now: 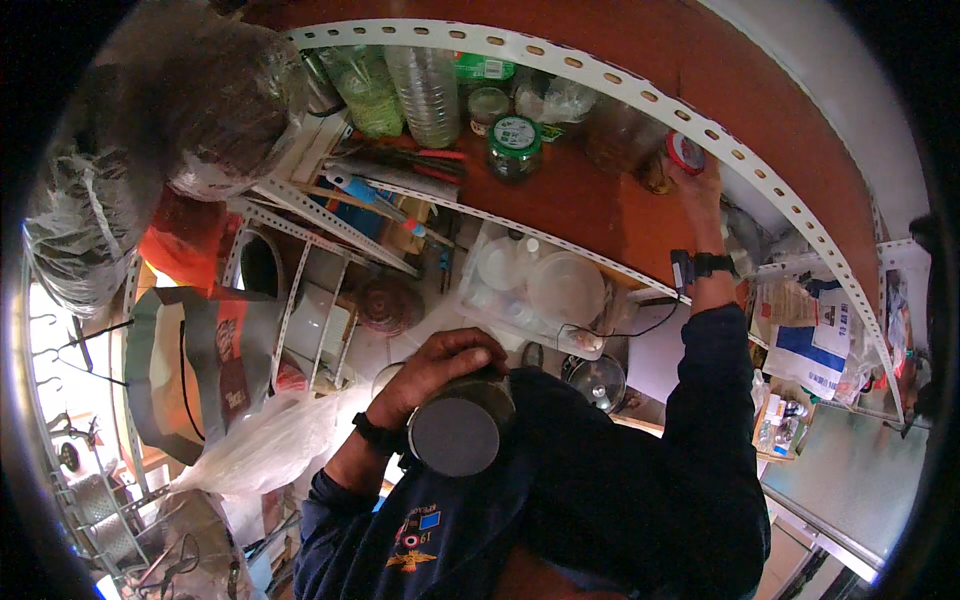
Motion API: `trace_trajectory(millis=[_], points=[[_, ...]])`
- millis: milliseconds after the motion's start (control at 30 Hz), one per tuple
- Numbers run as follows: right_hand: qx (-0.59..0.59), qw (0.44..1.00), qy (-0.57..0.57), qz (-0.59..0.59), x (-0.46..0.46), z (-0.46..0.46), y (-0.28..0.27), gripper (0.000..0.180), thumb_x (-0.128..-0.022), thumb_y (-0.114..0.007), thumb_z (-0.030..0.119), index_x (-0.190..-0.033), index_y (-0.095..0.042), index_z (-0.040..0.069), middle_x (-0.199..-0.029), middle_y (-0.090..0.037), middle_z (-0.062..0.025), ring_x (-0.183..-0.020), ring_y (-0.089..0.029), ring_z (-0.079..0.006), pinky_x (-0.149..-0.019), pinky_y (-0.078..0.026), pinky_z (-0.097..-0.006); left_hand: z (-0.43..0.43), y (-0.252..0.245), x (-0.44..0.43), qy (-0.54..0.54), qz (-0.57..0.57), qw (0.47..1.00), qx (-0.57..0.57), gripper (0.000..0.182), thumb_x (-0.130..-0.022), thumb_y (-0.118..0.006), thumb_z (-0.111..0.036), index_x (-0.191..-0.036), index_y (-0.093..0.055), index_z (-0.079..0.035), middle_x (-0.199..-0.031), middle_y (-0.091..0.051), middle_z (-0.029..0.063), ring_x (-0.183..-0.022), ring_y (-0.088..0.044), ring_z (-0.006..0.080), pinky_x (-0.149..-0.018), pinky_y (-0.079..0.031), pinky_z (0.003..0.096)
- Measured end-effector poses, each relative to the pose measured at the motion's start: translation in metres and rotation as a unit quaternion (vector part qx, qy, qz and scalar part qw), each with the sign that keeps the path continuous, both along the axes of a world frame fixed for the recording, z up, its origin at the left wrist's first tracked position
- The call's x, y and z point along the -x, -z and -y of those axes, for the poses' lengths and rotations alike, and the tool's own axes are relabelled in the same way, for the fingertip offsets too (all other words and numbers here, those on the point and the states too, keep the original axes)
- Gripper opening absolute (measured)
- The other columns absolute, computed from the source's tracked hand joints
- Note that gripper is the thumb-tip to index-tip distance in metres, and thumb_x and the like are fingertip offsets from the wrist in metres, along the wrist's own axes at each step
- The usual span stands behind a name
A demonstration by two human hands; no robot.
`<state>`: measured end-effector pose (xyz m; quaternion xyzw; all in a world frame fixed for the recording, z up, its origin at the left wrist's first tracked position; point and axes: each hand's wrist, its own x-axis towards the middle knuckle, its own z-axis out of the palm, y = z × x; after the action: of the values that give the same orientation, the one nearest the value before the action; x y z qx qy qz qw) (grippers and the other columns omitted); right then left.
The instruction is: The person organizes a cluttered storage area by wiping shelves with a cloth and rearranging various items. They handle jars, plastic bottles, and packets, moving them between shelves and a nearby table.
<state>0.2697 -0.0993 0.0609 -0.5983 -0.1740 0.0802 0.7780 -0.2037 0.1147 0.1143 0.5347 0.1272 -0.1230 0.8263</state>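
Against my chest, my left hand (450, 360) holds a dark cylindrical jar (495, 405) whose flat grey round end (455, 437) faces up toward the camera. The contents cannot be made out. Out at the right, my right hand (697, 184) is wrapped around a small glass jar with a red lid (685, 152) at the right part of a reddish-brown shelf (555, 196). Part of that jar is hidden by the fingers. A glass jar with a green lid (516, 136) stands on the same shelf, left of my right hand.
A perforated white metal shelf rail (532, 49) arcs above my right hand. Plastic bottles (424, 97) stand at the shelf's left. Below sit a clear plastic bin (525, 289) of containers and a lidded pot (596, 382). A paper bag (240, 360) hangs at left, near a plastic-wrapped bundle (225, 97).
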Motion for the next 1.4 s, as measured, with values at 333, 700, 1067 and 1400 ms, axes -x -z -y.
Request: trace_trajectory(millis=[333, 700, 1067, 1400], points=[[0.301, 0.898, -0.041, 0.319, 0.148, 0.015, -0.081, 0.081, -0.078, -0.088, 0.023, -0.147, -0.048, 0.006, -0.144, -0.054, -0.0159, -0.135, -0.052, -0.0309, -0.111, -0.043, -0.0414, 0.020, 0.005, -0.023, -0.027, -0.003, 0.997, 0.075, 0.038, -0.104, -0.059, -0.036, -0.113, -0.067, 0.000, -0.104, -0.073, 0.0099, -0.102, -0.069, 0.0197, -0.096, -0.052, 0.0331], [0.231, 0.851, -0.439, 0.170, 0.287, 0.001, -0.075, 0.106, -0.069, -0.094, 0.039, -0.152, -0.038, 0.005, -0.146, -0.051, -0.0225, -0.134, -0.053, -0.0374, -0.112, -0.045, -0.0438, 0.023, 0.063, -0.037, 0.073, -0.004, 0.995, 0.070, 0.065, -0.095, -0.070, -0.039, -0.149, -0.046, -0.012, -0.151, -0.051, 0.0126, -0.138, -0.049, 0.0275, -0.116, -0.042, 0.0444], [0.205, 0.915, -0.338, 0.078, 0.279, 0.016, -0.073, 0.100, -0.065, -0.097, 0.037, -0.143, -0.047, 0.002, -0.135, -0.062, -0.0191, -0.126, -0.060, -0.0328, -0.110, -0.047, -0.0423, 0.023, 0.089, -0.073, -0.051, 0.000, 0.987, 0.151, 0.056, -0.099, -0.064, -0.037, -0.144, -0.050, -0.007, -0.147, -0.056, 0.0114, -0.133, -0.054, 0.0246, -0.115, -0.042, 0.0393], [0.232, 0.940, -0.045, 0.248, 0.171, -0.015, -0.099, 0.091, -0.061, -0.098, 0.022, -0.136, -0.051, -0.001, -0.128, -0.065, -0.0184, -0.119, -0.063, -0.0308, -0.105, -0.048, -0.0398, -0.010, 0.073, -0.081, -0.084, -0.015, 0.982, 0.169, 0.039, -0.106, -0.057, -0.035, -0.127, -0.056, -0.003, -0.121, -0.067, 0.0183, -0.115, -0.066, 0.0353, -0.105, -0.052, 0.0509]])
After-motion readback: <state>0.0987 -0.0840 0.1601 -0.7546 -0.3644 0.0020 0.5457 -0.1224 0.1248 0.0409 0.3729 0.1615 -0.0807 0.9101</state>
